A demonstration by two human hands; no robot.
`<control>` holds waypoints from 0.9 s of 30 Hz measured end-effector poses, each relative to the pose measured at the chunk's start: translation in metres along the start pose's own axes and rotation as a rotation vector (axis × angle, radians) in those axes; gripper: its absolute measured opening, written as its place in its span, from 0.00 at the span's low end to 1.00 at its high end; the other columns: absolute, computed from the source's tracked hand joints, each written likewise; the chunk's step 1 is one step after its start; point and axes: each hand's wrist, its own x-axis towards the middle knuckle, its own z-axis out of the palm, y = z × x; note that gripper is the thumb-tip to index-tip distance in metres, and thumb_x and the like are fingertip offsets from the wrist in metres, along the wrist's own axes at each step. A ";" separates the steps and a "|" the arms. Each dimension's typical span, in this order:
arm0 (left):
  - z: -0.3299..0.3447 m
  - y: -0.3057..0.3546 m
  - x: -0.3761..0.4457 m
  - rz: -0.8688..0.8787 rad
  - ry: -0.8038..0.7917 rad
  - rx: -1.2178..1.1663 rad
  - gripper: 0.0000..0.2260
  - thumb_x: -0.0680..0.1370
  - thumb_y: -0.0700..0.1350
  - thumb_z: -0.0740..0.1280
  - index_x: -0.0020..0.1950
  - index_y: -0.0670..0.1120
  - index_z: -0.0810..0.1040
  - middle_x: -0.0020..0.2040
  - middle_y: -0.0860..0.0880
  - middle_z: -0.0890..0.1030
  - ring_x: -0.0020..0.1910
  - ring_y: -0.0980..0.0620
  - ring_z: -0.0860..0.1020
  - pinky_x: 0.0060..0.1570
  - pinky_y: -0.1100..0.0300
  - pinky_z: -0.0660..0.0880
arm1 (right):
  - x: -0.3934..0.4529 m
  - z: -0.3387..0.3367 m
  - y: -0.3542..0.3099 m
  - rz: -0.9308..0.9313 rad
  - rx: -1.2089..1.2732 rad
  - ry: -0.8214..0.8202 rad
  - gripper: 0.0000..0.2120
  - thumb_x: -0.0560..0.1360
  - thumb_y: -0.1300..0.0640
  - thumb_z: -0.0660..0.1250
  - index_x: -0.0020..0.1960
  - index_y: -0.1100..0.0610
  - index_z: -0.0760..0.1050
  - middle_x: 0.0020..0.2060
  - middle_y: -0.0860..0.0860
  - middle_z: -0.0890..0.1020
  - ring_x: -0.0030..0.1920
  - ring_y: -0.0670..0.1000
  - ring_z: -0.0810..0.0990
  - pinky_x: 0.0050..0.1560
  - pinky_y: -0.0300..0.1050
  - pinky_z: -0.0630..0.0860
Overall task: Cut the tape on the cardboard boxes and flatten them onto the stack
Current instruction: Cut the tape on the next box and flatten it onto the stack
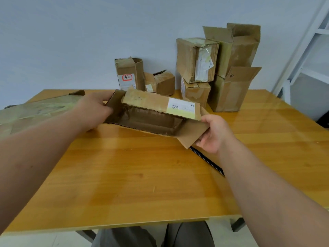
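The counter [142, 175] is glossy, smooth varnished wood. The open box [153, 120] is matt brown corrugated cardboard with a white paper label [181, 106] and shiny yellowed tape [183, 114].

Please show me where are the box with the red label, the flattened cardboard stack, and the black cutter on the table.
Box with the red label [129, 73]: head view, on its front face.
Flattened cardboard stack [37, 108]: head view, on its taped top sheet.
Black cutter [206, 160]: head view, on its visible middle.

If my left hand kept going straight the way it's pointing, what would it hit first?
Probably the open box itself: the left hand already grips its left flap and points right, into the cavity. Depth is hard to judge from this one view.
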 end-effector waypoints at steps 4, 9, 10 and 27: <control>-0.012 -0.005 -0.008 0.007 -0.073 0.023 0.22 0.78 0.33 0.63 0.42 0.61 0.83 0.48 0.47 0.83 0.50 0.44 0.80 0.57 0.48 0.75 | -0.004 -0.012 0.001 0.017 -0.068 0.012 0.16 0.76 0.60 0.60 0.63 0.53 0.74 0.52 0.56 0.84 0.53 0.56 0.82 0.49 0.53 0.77; -0.011 -0.002 -0.021 0.141 -0.178 0.308 0.30 0.79 0.34 0.62 0.46 0.76 0.73 0.61 0.59 0.77 0.58 0.52 0.74 0.60 0.53 0.72 | -0.006 -0.016 -0.003 0.052 -0.184 0.066 0.14 0.77 0.50 0.63 0.59 0.55 0.77 0.51 0.55 0.85 0.49 0.56 0.85 0.45 0.49 0.79; -0.010 -0.001 -0.024 0.161 -0.185 0.381 0.29 0.79 0.36 0.61 0.50 0.76 0.70 0.62 0.60 0.76 0.58 0.52 0.74 0.58 0.53 0.73 | -0.007 -0.012 -0.003 0.058 -0.244 0.058 0.14 0.77 0.47 0.66 0.57 0.55 0.78 0.49 0.54 0.86 0.49 0.55 0.85 0.45 0.49 0.79; -0.033 0.032 -0.043 0.556 0.621 0.615 0.18 0.74 0.51 0.66 0.60 0.45 0.75 0.59 0.44 0.73 0.61 0.41 0.68 0.59 0.45 0.65 | -0.040 0.014 -0.011 -0.536 -0.572 0.025 0.12 0.75 0.61 0.71 0.57 0.52 0.74 0.49 0.48 0.84 0.48 0.48 0.83 0.41 0.41 0.77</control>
